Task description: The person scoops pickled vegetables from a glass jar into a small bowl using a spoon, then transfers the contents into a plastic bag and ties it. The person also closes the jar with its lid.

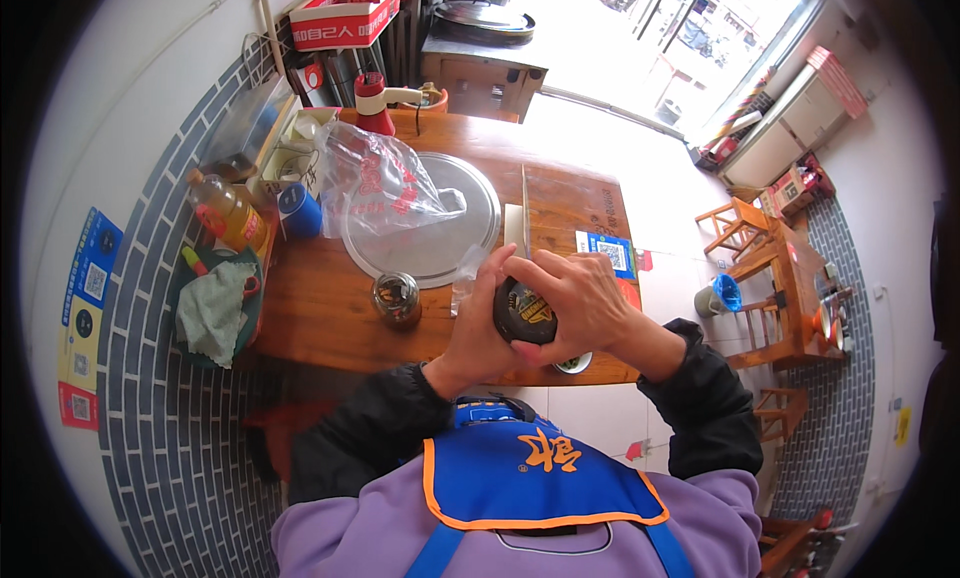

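Observation:
Over the front part of the wooden table, both hands hold a round black lid or lidded container [525,315] with yellow print on top. My left hand [480,330] wraps its left side, and my right hand [585,296] grips its top and right edge. Whatever lies beneath the black top is hidden by my hands. A glass jar [396,299] with dark contents stands on the table to the left. Just beside my left hand is a small clear plastic piece [466,274]. Partly covered by my right wrist, a small white bowl [576,364] holds something green.
On the wooden table [322,308] lie a round metal tray or lid [465,240], a clear plastic bag [375,180] and a printed code card [611,255]. A megaphone [373,105], blue canister [300,210] and drink bottle [229,210] line the far and left sides. Stools [739,221] stand right.

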Tool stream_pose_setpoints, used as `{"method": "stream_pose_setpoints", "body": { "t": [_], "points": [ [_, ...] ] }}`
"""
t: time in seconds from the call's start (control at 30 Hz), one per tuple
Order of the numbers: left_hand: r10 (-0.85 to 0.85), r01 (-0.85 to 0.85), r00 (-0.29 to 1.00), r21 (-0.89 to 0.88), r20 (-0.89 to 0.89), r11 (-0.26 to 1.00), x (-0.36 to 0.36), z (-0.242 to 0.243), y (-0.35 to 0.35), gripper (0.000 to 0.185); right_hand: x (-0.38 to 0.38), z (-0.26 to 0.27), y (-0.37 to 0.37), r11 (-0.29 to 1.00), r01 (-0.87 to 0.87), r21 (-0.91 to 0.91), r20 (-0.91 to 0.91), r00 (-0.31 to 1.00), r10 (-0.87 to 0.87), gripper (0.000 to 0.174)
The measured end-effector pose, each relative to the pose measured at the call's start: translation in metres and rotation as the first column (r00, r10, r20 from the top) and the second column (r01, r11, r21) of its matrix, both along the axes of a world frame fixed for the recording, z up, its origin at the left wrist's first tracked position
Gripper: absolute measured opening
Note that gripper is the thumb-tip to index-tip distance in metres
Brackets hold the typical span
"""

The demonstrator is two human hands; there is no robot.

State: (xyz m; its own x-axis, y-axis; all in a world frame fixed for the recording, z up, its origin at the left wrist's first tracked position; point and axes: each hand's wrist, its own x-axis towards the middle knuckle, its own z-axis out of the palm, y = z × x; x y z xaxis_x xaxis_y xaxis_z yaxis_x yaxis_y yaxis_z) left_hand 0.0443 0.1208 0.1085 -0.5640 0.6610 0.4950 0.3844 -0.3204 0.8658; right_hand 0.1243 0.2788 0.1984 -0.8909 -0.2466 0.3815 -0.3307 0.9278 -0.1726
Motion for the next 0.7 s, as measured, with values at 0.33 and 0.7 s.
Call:
{"method": "stream_pose_setpoints", "body": {
  "t": [0.33,0.7],
  "points": [
    [0.06,-0.06,0.997,-0.006,-0.038,0.998,0.005,-0.013,0.011,0.107,0.007,-0.019,-0.006,0.973,0.228,0.043,0.089,0.969,-0.231,0.076],
    [-0.08,0.07,0.993,0.109,0.088,0.992,-0.001,-0.024,0.012,0.113,0.016,-0.011,-0.031,0.919,0.393,-0.036,0.186,0.906,-0.38,0.074]
  ]
}}
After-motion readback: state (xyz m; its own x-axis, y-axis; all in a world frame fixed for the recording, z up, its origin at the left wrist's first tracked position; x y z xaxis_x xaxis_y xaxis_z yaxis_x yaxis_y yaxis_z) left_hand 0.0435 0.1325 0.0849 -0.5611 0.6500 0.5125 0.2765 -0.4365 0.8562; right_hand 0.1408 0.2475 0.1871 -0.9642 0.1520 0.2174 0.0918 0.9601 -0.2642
